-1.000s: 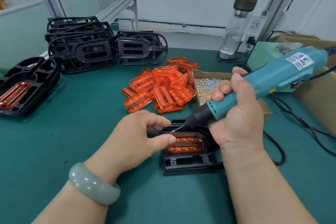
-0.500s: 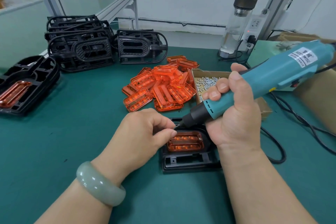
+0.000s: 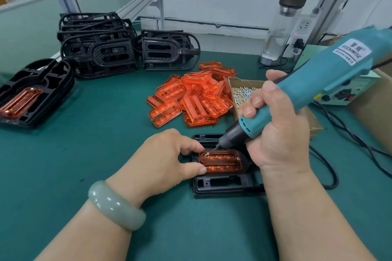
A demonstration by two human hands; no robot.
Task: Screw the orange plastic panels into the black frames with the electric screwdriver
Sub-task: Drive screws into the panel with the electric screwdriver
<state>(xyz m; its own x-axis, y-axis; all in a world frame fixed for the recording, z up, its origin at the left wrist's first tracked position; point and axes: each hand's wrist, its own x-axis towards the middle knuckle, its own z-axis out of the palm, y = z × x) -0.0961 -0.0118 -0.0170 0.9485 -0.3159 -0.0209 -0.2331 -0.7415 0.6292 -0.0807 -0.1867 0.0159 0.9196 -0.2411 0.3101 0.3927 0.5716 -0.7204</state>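
1. Right hand [image 3: 275, 133] is wrapped fully round the lower barrel of the electric screwdriver [image 3: 318, 85], all fingers closed on it. The tool slants down and to the left.
2. The bit tip meets a small screw [image 3: 207, 153] at the far-left corner of the orange panel [image 3: 221, 162]. The screw appears to lean with the bit and is judged not yet seated.
3. Risk: driving at this slant may cross-thread the screw, or let the bit jump out and score the panel. The cause would be a tool axis well off vertical.
4. Left hand [image 3: 167, 159] is curled. Its forefinger is at the far-left corner and its thumb presses the near-left edge, pinching the panel's left end to steady it.
5. Risk: the forefinger lies just beside the bit, so a slip would strike it.
6. The panel sits in the recess of the black frame [image 3: 222, 186], which lies flat on the tabletop [image 3: 84, 144] between the two hands. One fitted screw head [image 3: 238, 158] shows at the far-right corner. The near corners cannot be judged.
7. Beyond the frame lies a pile of loose panels [image 3: 191, 95], with a box of screws [image 3: 244, 93] just beside it on the right.
8. Stacked empty frames [image 3: 97, 48] stand at far left, and a finished frame [image 3: 53, 82] lies at the left edge.
9. The cable [image 3: 331, 176] loops beside the right wrist and may drag on the tool.
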